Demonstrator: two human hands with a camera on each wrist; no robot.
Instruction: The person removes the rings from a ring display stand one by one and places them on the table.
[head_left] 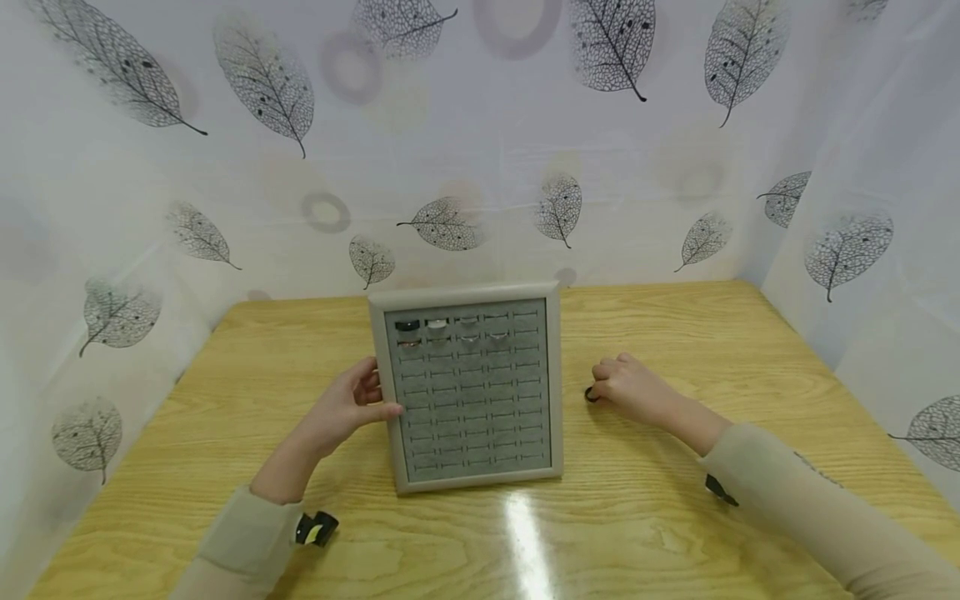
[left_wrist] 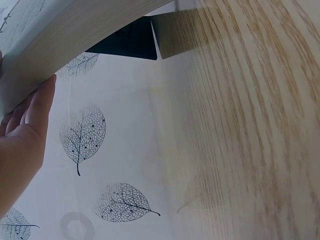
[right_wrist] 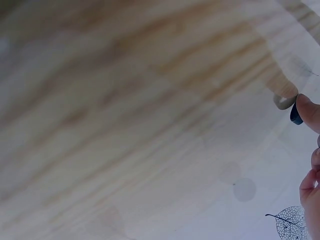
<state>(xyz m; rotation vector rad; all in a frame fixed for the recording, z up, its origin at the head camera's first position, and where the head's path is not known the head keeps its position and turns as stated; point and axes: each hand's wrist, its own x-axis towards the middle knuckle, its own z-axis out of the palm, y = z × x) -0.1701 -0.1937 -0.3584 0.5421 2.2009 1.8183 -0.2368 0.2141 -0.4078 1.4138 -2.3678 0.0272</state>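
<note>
Your left hand [head_left: 347,410] grips the left edge of the grey slotted ring tray [head_left: 471,392]; your right hand [head_left: 628,387] pinches a small dark ring [head_left: 591,394] on the wooden table [head_left: 675,333], right of the tray.

Wooden table [head_left: 675,333], leaf-print curtain [head_left: 480,125].

A light wooden table [head_left: 675,333] with a pale oak grain and a glossy top carries everything here; a streak of glare lies on its near edge. A grey ring display tray [head_left: 471,392] with a pale frame stands on it near the middle, its slotted velvet face turned toward the person, a few rings [head_left: 450,329] seated in the two top rows. Just right of the tray, a small dark ring [head_left: 591,395] lies on the wood, beneath the fingers of a hand resting there.
</note>
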